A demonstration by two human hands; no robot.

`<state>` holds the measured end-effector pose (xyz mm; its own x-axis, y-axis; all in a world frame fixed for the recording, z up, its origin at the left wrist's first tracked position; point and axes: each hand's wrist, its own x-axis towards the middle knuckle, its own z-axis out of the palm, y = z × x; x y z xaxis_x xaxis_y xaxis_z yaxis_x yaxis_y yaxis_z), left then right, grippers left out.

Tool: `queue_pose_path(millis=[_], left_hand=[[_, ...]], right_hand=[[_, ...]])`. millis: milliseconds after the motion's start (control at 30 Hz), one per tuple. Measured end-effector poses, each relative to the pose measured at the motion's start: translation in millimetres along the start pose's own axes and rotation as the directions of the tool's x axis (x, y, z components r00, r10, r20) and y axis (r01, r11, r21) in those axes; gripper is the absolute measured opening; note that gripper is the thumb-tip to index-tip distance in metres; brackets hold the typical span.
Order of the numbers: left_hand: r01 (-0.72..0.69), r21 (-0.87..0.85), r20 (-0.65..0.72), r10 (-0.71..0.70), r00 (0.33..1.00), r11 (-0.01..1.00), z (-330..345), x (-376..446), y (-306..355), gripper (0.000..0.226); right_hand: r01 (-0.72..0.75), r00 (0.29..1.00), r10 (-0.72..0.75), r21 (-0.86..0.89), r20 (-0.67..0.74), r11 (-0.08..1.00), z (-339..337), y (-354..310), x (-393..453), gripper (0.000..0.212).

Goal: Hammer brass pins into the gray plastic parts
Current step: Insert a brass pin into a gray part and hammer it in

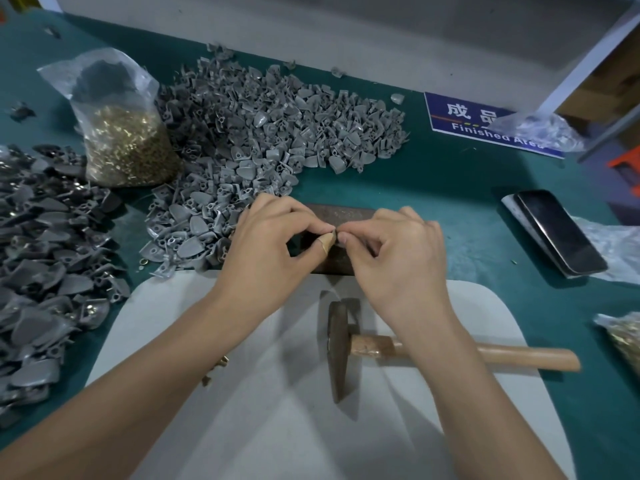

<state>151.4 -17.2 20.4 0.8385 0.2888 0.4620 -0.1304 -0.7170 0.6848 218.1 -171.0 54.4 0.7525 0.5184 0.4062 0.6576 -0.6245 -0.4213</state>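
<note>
My left hand [268, 244] and my right hand [398, 251] meet fingertip to fingertip over a dark metal block [337, 216]. Both pinch something small between them; the fingers hide what it is. My left thumb has a tan tape wrap. A hammer [341, 344] with a wooden handle lies on the white pad [277, 393] under my right wrist, untouched. A big pile of light gray plastic parts [263, 133] spreads behind my hands. A clear bag of brass pins [124, 147] stands at the left of that pile. A few loose brass pins [218, 367] lie by my left forearm.
A darker gray pile of parts with brass showing [45, 258] fills the left edge. A phone [557, 233] lies at the right. A blue "Finished Area" sign [485, 123] and a clear bag [540, 128] sit at the back right. Another bag of pins [623, 337] is at the right edge.
</note>
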Motion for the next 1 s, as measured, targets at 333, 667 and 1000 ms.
queue_pose_path(millis=[333, 667, 1000], left_hand=[[-0.022, 0.023, 0.007, 0.022, 1.000, 0.999, -1, 0, 0, 0.009], [-0.005, 0.026, 0.013, 0.004, 1.000, 1.000, -2, 1, 1, 0.008], [-0.019, 0.043, 0.009, 0.018, 1.000, 0.999, -2, 3, -3, 0.009]], right_hand=[[-0.138, 0.990, 0.127, 0.210, 0.065, 0.968, 0, 8, 2, 0.009], [-0.116, 0.992, 0.124, 0.199, -0.026, 0.973, 3, 5, -3, 0.010], [-0.176, 0.979, 0.148, 0.214, 0.143, 0.961, -1, 16, 5, 0.009]])
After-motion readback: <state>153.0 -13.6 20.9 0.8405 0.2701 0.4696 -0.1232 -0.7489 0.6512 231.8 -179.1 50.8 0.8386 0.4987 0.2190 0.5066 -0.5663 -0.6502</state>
